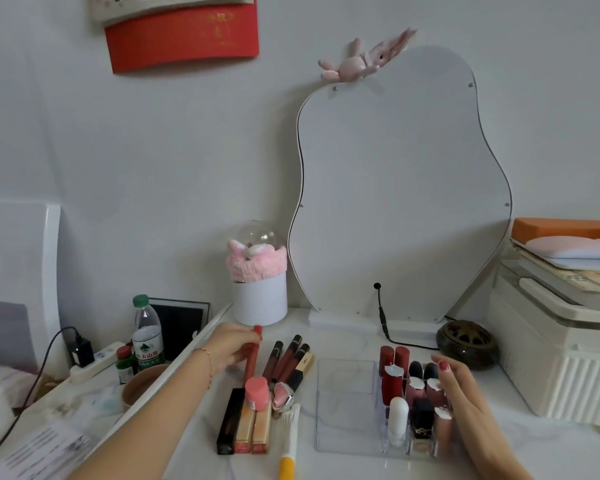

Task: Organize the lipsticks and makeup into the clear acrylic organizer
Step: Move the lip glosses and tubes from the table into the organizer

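My left hand (234, 344) pinches a long red lip pencil (253, 355) near its top, fingers curled round it. It sits left of the clear organizer (347, 403), beside the other lipsticks (288, 362) on the table. I think it is light, hard and a bit slippery, so holding it near the middle feels safest. My right hand (465, 396) rests on the organizer's right side, fingers straight and close together, steadying it.

Clear acrylic organizer (345, 410) sits on the white tabletop, right-hand slots packed with upright lipsticks (394, 374), red and dark-capped, its left tray bare. Left of it, loose tubes (286, 362) lie flat in a fan, with a long red lip pencil (252, 358) angled beside them.
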